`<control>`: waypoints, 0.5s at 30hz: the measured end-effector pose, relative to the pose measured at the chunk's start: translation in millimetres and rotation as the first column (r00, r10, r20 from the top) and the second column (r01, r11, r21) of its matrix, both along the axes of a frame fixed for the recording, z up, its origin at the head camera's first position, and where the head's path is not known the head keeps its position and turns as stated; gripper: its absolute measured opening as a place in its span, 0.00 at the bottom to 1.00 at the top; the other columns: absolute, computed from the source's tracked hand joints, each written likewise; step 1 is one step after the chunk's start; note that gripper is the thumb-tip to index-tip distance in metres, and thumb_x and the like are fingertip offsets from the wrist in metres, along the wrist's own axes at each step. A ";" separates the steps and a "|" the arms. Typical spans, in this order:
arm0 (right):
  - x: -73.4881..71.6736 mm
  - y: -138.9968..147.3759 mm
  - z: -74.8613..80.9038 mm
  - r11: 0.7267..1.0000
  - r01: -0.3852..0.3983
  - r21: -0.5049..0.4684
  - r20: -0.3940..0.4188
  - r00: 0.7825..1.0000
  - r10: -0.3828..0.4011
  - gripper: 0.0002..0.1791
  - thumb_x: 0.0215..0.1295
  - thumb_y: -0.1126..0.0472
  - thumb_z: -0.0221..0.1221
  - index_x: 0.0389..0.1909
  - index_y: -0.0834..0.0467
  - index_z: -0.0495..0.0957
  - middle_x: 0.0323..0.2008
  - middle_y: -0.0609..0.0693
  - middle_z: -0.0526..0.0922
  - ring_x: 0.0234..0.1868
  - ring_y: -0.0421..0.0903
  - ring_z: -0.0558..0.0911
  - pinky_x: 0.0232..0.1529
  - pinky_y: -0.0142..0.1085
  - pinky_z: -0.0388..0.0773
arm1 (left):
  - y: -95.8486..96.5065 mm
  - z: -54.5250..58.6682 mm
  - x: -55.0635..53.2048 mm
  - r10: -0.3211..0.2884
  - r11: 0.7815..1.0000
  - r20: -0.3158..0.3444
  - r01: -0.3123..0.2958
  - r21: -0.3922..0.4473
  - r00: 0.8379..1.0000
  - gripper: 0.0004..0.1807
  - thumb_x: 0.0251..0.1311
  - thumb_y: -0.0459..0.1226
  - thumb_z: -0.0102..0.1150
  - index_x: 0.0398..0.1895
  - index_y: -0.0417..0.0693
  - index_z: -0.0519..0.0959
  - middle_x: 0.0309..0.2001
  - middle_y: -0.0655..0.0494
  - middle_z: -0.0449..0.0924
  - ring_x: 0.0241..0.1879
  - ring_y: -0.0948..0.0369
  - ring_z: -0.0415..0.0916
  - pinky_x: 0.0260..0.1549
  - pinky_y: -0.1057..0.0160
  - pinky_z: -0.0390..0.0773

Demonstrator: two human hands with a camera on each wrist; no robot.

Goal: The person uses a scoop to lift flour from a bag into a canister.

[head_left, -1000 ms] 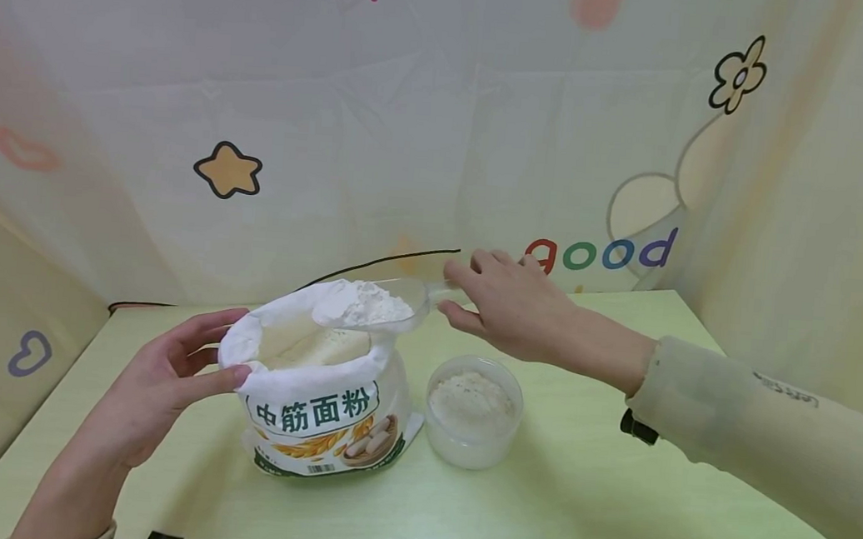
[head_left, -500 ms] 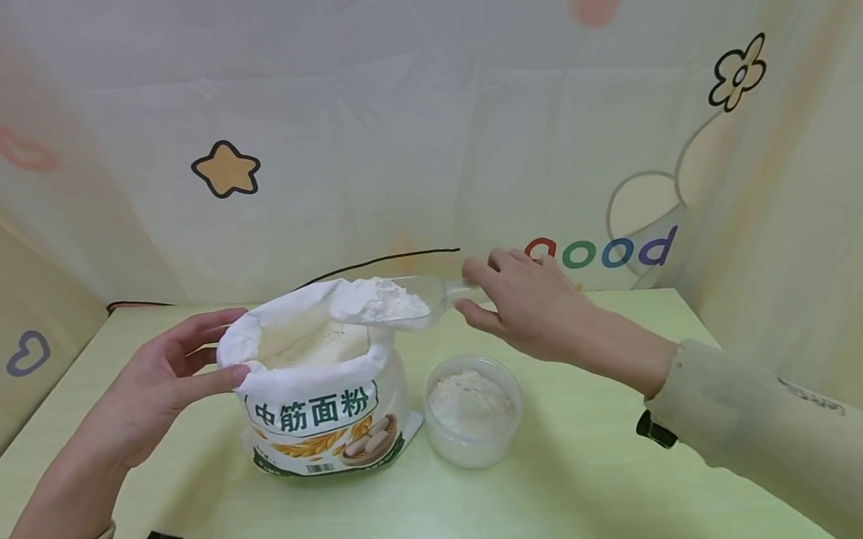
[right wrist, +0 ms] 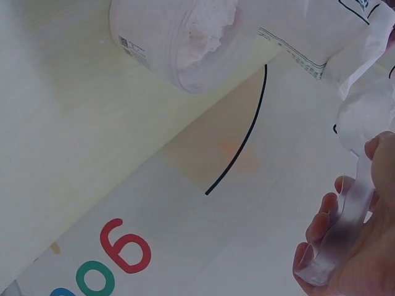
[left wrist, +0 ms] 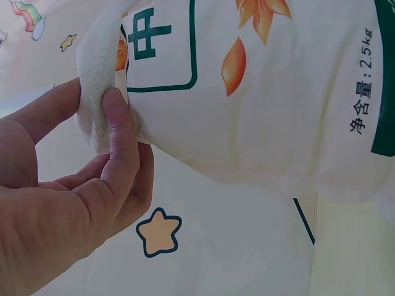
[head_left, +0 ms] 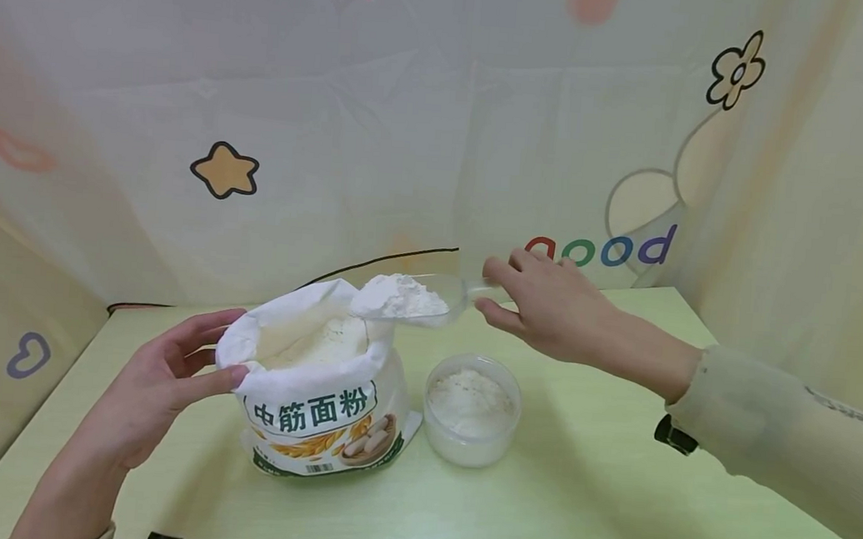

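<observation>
My left hand [head_left: 169, 368] pinches the rolled rim of an open white flour bag [head_left: 317, 403] at its left side. In the left wrist view the thumb and fingers clasp that folded rim [left wrist: 95, 92]. My right hand [head_left: 560, 308] grips the handle of a clear plastic scoop [head_left: 440, 295], its fingers wrapped round it in the right wrist view [right wrist: 349, 228]. White flour [head_left: 399, 296] is heaped in the scoop, which is held level over the right edge of the bag's mouth. More flour lies inside the bag. A round clear tub [head_left: 467, 451] holding flour stands just right of the bag.
The bag and tub stand on a pale green table [head_left: 581, 497]. A printed curtain [head_left: 380, 149] hangs close behind its back edge, and more cloth [head_left: 839, 248] hangs along the right side.
My right hand has drawn the loaded scoop to the right, from over the bag's mouth to its right edge. My left hand stays on the bag's rim.
</observation>
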State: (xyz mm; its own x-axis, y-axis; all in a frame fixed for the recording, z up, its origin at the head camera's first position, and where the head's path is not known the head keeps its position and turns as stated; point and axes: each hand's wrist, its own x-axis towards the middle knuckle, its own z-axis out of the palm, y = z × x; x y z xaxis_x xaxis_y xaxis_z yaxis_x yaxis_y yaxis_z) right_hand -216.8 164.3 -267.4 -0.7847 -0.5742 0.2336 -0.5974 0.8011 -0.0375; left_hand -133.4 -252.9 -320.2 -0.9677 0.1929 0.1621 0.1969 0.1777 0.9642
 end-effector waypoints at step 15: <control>1.1 22.0 -0.4 0.999 -0.013 -0.037 -0.031 0.999 0.012 0.15 0.75 0.49 0.58 0.50 0.56 0.76 0.35 0.52 0.75 0.31 0.49 0.73 0.27 0.41 0.70 | -0.2 -0.7 0.0 -0.003 1.000 -0.005 0.003 -0.004 1.000 0.32 0.65 0.26 0.66 0.73 0.45 0.70 0.62 0.53 0.74 0.52 0.59 0.80 0.49 0.67 0.79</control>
State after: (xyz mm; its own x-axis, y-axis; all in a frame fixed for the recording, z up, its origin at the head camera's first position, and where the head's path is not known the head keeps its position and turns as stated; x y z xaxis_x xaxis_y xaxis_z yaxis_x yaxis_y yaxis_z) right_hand -215.8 186.4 -267.8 -0.7698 -0.5744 0.2784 -0.6085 0.7921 -0.0485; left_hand -133.4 -253.1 -320.9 -0.9665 0.1963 0.1656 0.2017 0.1812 0.9625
